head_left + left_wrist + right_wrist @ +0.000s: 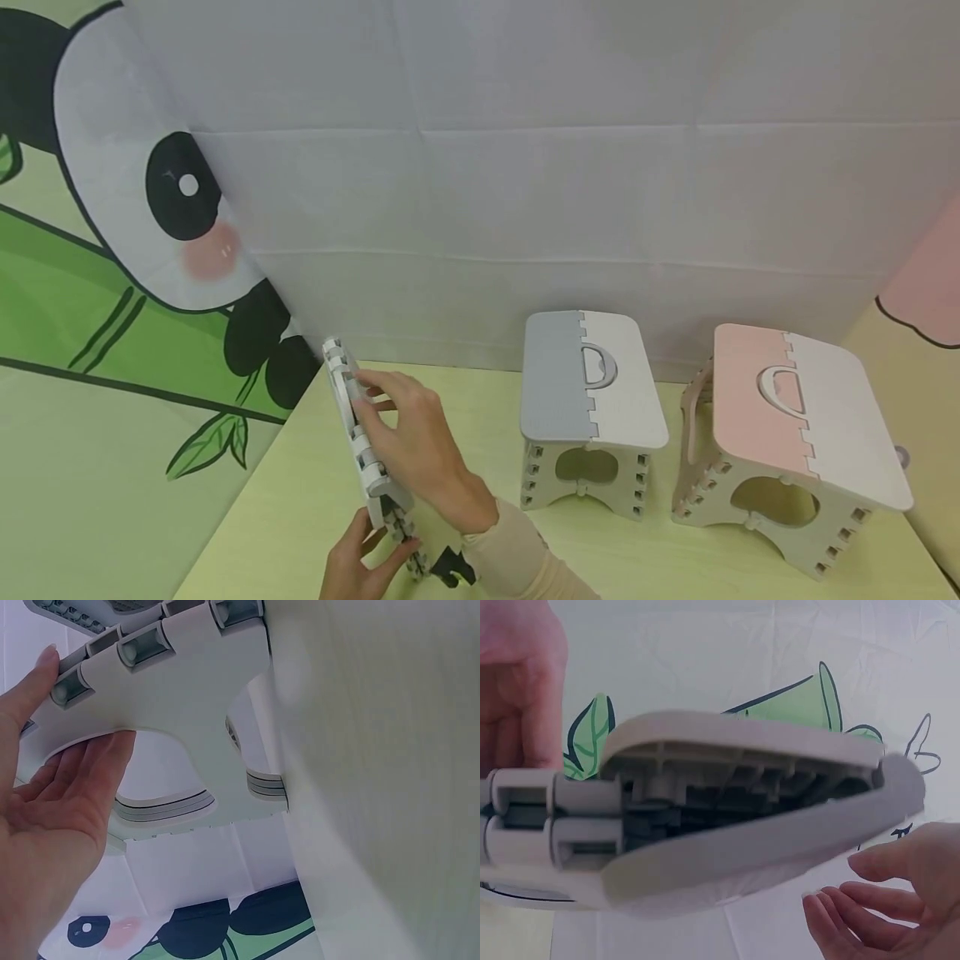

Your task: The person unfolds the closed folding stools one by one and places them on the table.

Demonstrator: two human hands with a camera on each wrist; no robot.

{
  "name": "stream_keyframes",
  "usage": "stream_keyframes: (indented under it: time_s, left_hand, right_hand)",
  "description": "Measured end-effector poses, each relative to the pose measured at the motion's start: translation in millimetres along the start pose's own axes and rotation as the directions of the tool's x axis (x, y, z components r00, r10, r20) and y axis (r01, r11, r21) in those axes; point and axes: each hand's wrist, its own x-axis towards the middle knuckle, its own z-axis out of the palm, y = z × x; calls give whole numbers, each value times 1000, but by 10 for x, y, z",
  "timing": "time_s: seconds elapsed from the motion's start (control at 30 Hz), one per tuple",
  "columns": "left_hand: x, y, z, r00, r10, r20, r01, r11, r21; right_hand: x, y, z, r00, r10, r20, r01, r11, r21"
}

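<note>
A partly folded white-grey folding stool point(360, 442) stands on edge at the left part of the table. My left hand point(363, 562) holds its lower end; in the left wrist view, the fingers point(90, 765) go through the oval opening of the leg panel and the thumb lies at the hinged edge. Beside the stool's upper part is my right hand point(412, 442), fingertips right at its edge. From the right wrist, the two halves of the stool point(742, 832) form a narrow wedge, and the right hand's loosely bent fingers point(870, 911) have nothing between them.
A grey-and-white folding stool point(588, 379) stands unfolded on the table point(247, 542), with a pink-and-white one point(810, 417) to its right. Behind them hangs a pale cloth point(525, 192). A panda picture point(127, 200) covers the left side.
</note>
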Motion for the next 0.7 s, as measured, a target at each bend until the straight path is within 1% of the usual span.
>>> stream_keyframes:
  time_s: [0.03,0.07,0.13,0.2,0.33,0.53,0.63,0.7]
  left_hand:
    - [-4,6,-12,1000,-25,10,25,1000,4]
    - [-3,9,-20,999,-34,16,34,999,0]
    - [-7,20,-38,996,-86,36,85,996,13]
    - [-10,27,-49,991,-123,47,122,992,27]
    - [-10,21,-44,988,-144,52,142,989,28]
    - [-7,5,-31,983,-176,48,173,984,51]
    - [-4,0,-25,983,-176,43,174,983,59]
    - [-3,-12,-20,986,-162,39,159,985,62]
  right_hand:
    - [-7,18,-7,1000,-5,-5,5,1000,0]
    - [-14,34,-14,1000,-9,-12,9,1000,-6]
    - [-31,71,-30,1000,-9,-22,8,1000,-16]
    - [-49,110,-45,1000,-4,-31,4,1000,-23]
    - [-95,194,-70,999,11,-30,-12,999,-44]
    - [-187,316,-92,999,42,1,-42,998,-53]
    - [-238,370,-100,998,62,23,-61,997,-56]
    - [-272,400,-108,996,77,38,-75,995,-61]
